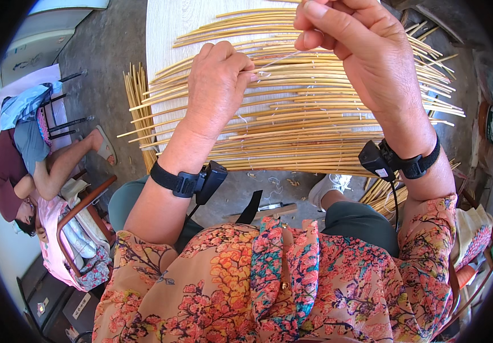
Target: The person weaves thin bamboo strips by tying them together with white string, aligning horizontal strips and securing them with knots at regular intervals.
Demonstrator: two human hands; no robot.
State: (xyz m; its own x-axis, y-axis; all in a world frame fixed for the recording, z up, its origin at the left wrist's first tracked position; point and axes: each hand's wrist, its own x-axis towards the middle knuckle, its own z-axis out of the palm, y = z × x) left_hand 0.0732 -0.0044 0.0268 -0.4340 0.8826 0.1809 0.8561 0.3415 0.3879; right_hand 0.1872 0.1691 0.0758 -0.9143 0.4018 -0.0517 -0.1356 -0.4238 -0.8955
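A mat of thin yellow reed stalks [315,120] lies across the pale table in front of me, tied at intervals with white thread. My left hand [218,83] is closed over the mat's left part, with thumb and forefinger pinched together on a white thread [283,59]. That thread runs up to the right toward my right hand [372,54]. The right hand is raised above the mat's far side, its thumb and forefinger pinched near the upper edge of the view; its fingertips are partly cut off. A loose thread tail [243,117] hangs over the stalks below my left hand.
The pale wood-grain table [166,26] shows beyond the mat. Bundles of stalks stand left of it [138,114] and lie on the floor at right [389,197]. Another person [15,166] sits at far left. Black devices [209,180] are strapped on both my wrists.
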